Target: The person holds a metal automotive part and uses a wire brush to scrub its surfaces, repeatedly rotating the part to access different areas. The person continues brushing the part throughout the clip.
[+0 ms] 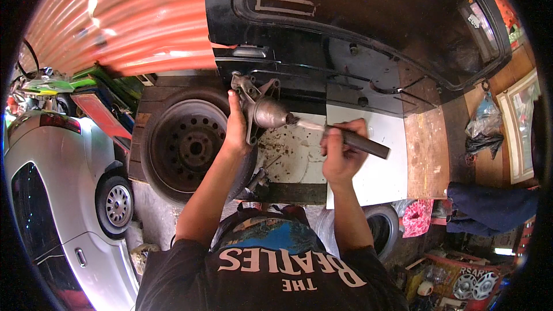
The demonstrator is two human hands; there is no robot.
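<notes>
The left hand (236,122) holds a metal housing (269,113); the right hand (343,154) grips a dark-handled tool (368,144), apparently working the housing's right end. The next move likely calls for steady support.

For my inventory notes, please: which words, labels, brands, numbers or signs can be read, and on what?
Wording not copied here; places only:
Dark shirt: large pale lettering, readable.
Dark window: orange lettering, readable.
Same window: small white lettering, blurred.
Reddish panel with round speakers: pale lettering, partly readable.

Grey conical housing (269,113) beside dark-handled tool (370,145)
</notes>
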